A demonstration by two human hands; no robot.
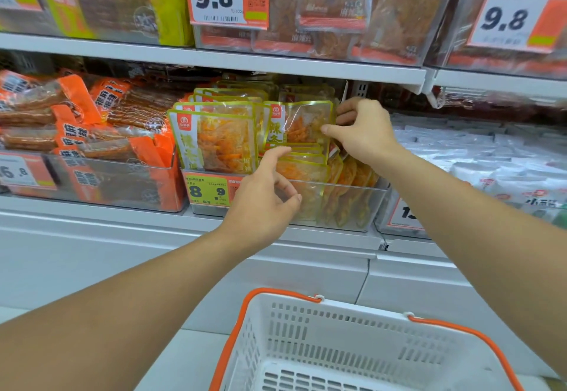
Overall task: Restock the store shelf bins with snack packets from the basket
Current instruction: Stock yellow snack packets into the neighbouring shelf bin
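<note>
Item: yellow-edged snack packets (227,142), standing in rows in the clear bin (337,206) on the middle shelf (92,219).

Risks, as judged: the front right packets lean sideways, so pushing the upright one in beside them could tip the row or crease a packet. A loose pinch could drop the packet behind the bin's front wall. The slick film looks likely to slide.

Position: your right hand (365,130) pinches the upright packet (303,124) at its right edge, thumb on the face, fingers curled behind. Your left hand (264,197) hovers just in front of the bin, fingers loosely curled, grasping nothing that you can see; its fingertips are near the lower packets.

Supply: the white basket (352,344) with orange handles sits below, well apart from both hands; what shows of its floor holds no packets.
</note>
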